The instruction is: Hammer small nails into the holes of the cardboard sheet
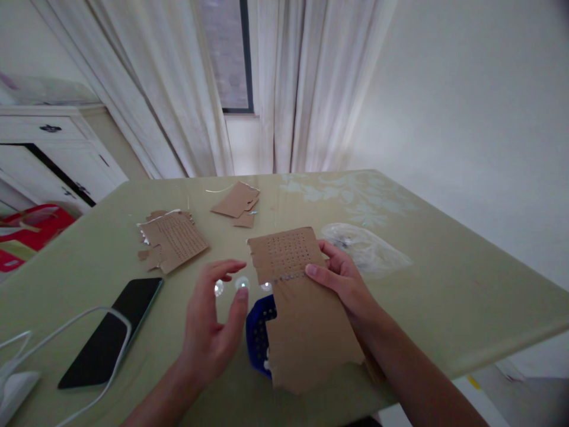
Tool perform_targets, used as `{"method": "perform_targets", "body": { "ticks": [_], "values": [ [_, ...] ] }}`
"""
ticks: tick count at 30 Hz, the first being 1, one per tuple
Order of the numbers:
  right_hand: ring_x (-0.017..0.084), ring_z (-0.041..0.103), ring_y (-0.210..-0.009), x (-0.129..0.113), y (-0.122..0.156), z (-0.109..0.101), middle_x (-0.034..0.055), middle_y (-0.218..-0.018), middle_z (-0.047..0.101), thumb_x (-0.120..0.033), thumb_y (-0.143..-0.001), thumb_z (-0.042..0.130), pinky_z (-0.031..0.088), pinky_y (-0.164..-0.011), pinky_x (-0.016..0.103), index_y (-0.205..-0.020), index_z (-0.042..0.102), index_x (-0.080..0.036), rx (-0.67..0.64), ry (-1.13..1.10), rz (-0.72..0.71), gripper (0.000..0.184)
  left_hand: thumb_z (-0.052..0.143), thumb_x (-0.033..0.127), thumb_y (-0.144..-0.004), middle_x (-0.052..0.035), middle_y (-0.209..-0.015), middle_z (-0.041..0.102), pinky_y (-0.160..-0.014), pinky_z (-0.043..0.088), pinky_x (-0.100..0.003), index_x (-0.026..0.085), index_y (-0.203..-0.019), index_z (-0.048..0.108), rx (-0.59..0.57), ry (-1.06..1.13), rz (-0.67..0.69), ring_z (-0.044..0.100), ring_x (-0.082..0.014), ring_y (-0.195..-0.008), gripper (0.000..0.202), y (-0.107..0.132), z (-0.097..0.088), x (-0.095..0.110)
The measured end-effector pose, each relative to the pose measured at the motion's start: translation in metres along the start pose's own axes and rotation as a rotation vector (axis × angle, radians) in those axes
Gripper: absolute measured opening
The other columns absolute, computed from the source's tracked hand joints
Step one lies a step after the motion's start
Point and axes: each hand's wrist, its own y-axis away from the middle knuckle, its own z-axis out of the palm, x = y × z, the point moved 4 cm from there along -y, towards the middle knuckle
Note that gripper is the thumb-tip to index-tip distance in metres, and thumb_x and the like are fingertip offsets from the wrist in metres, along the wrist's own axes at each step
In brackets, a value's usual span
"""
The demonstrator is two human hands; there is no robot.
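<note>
My right hand (342, 279) grips a brown cardboard sheet (302, 314) at its right edge, thumb on top; the sheet's upper part is punched with rows of small holes. Under its left edge shows a blue perforated basket (259, 335). My left hand (213, 326) hovers just left of the sheet with fingers apart and curled, holding nothing. Beneath its fingertips lie three small clear round pieces (242, 283) on the table.
A green glass-topped table (444, 284) carries a black phone (111, 332), a white cable (66, 323), a torn perforated cardboard piece (173, 240), smaller cardboard scraps (236, 201) and a clear plastic bag (364, 246). A white cabinet (57, 154) and curtains stand behind.
</note>
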Motion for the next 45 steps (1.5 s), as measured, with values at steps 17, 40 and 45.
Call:
{"method": "perform_targets", "body": {
  "ticks": [17, 40, 45],
  "values": [
    [0.017, 0.078, -0.066, 0.007, 0.01, 0.019, 0.0055, -0.088, 0.084, -0.04, -0.089, 0.091, 0.06, -0.059, 0.023, -0.125, 0.071, -0.02, -0.143, 0.182, 0.011, 0.045, 0.075, 0.007, -0.097, -0.0014, -0.111, 0.084, -0.133, 0.04, -0.059, 0.026, -0.119, 0.08, -0.091, 0.026, 0.344, 0.075, -0.0252, -0.127, 0.029, 0.005, -0.003, 0.018],
    [0.019, 0.079, -0.064, 0.006, 0.0, 0.01, 0.0045, -0.086, 0.084, -0.041, -0.083, 0.095, 0.063, -0.059, 0.027, -0.119, 0.073, -0.02, 0.061, -0.017, -0.016, 0.047, 0.073, 0.027, -0.102, -0.0007, -0.1, 0.086, -0.108, 0.062, -0.047, 0.025, -0.099, 0.084, 0.267, 0.1, -0.013, 0.081, -0.0209, -0.096, 0.012, -0.017, -0.034, -0.01],
    [0.021, 0.08, -0.065, -0.002, -0.011, 0.001, 0.007, -0.088, 0.086, -0.039, -0.074, 0.099, 0.063, -0.061, 0.029, -0.11, 0.075, -0.018, 0.199, -0.104, -0.047, 0.048, 0.075, 0.063, -0.081, -0.0046, -0.073, 0.08, -0.069, 0.057, -0.034, 0.02, -0.084, 0.085, -0.309, -0.06, -0.623, 0.074, -0.0249, -0.071, 0.044, -0.031, -0.026, -0.094]
  ]
}}
